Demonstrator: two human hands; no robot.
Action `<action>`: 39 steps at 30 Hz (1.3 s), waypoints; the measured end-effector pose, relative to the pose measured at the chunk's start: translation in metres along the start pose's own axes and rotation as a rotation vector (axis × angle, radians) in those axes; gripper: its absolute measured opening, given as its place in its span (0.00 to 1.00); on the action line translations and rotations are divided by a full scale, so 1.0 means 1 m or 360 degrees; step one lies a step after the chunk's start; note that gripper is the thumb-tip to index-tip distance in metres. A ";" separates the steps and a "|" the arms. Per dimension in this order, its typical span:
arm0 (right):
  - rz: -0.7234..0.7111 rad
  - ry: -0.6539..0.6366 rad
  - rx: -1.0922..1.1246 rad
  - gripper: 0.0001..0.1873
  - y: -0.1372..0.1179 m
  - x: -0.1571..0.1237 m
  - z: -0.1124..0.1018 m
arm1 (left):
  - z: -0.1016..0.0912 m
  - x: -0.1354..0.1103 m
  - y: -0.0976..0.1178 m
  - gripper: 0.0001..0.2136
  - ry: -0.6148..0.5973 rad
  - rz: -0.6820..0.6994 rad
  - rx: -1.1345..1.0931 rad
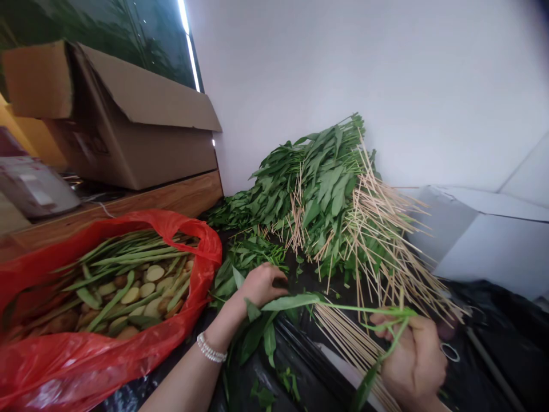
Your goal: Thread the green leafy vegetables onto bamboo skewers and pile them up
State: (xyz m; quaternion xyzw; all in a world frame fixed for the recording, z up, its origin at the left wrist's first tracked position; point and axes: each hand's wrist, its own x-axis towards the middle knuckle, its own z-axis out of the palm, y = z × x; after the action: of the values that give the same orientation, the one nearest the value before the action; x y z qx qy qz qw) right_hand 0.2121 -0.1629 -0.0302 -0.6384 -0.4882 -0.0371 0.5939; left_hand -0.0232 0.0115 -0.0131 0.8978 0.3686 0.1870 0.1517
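Observation:
My right hand [414,357], at the lower right, is closed round the green stems of water spinach [343,307]. One long leaf stretches left from this grip, and another hangs down. My left hand [262,285], with a beaded bracelet on the wrist, is over loose water spinach leaves [251,257]. Its fingers are bent, with a gap between thumb and forefinger, and nothing shows in them; the fingertips are partly hidden. Between the hands lies a bundle of thin bamboo skewers [343,329]. Behind them rises a heap of skewered water spinach [317,177], its bare skewer ends [386,223] pointing right.
A red plastic bag [206,252] at left holds sliced potatoes [150,292] and green beans [128,252]. Behind it, an open cardboard box [167,151] stands on a wooden ledge [180,197]. A white box [493,240] is at right. Black plastic [317,366] covers the work surface.

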 end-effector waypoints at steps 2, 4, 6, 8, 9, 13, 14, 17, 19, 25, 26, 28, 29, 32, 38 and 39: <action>-0.0038 0.0026 -0.0100 0.19 -0.004 0.000 0.001 | 0.002 -0.001 -0.001 0.08 -0.0084 0.0002 0.0108; -0.0113 0.0026 -0.0188 0.17 -0.007 0.002 0.001 | 0.002 -0.001 -0.002 0.07 -0.0115 -0.0005 0.0137; -0.0309 -0.0021 -0.0243 0.15 -0.008 0.004 0.003 | 0.001 -0.001 0.000 0.04 -0.0078 0.0013 0.0103; -0.0593 -0.0123 -0.0256 0.11 -0.006 0.007 0.007 | -0.002 0.000 0.004 0.03 0.0081 0.0029 -0.0016; -0.0723 -0.0188 -0.0255 0.10 -0.005 0.008 0.010 | -0.004 0.000 0.006 0.03 0.0198 0.0026 -0.0114; -0.0951 -0.0454 -0.0340 0.10 0.001 0.006 0.022 | -0.008 0.002 0.012 0.06 0.0568 -0.0110 -0.0766; -0.0964 -0.0507 -0.0374 0.10 0.002 0.005 0.025 | -0.008 0.002 0.013 0.07 0.0589 -0.0156 -0.0936; -0.0976 -0.0589 -0.0422 0.13 0.005 0.001 0.030 | -0.006 0.003 0.016 0.11 0.0556 -0.0251 -0.1255; -0.0983 -0.0593 -0.0433 0.15 0.006 -0.002 0.032 | -0.003 0.003 0.018 0.12 0.0523 -0.0286 -0.1331; -0.0976 -0.0563 -0.0445 0.16 0.006 -0.002 0.033 | 0.001 0.003 0.022 0.11 0.0503 -0.0348 -0.1450; -0.0978 -0.0557 -0.0444 0.16 0.006 -0.002 0.033 | 0.001 0.003 0.023 0.11 0.0499 -0.0361 -0.1472; -0.0978 -0.0559 -0.0446 0.17 0.005 -0.002 0.033 | 0.001 0.002 0.024 0.11 0.0491 -0.0388 -0.1515; -0.0976 -0.0571 -0.0451 0.17 0.005 -0.002 0.033 | 0.000 0.002 0.024 0.12 0.0487 -0.0399 -0.1533; -0.0970 -0.0603 -0.0467 0.17 0.005 -0.002 0.032 | 0.000 0.003 0.025 0.12 0.0503 -0.0415 -0.1546; -0.0943 -0.0592 -0.0493 0.17 0.005 -0.004 0.032 | 0.001 0.003 0.023 0.12 0.0536 -0.0404 -0.1484; -0.0945 -0.0596 -0.0496 0.17 0.005 -0.004 0.032 | 0.001 0.003 0.023 0.12 0.0531 -0.0394 -0.1480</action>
State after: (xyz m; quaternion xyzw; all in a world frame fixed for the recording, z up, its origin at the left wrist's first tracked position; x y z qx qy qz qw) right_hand 0.1965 -0.1386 -0.0458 -0.5476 -0.7403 -0.1641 0.3538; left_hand -0.0068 -0.0022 -0.0036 0.6429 0.3694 0.4527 0.4953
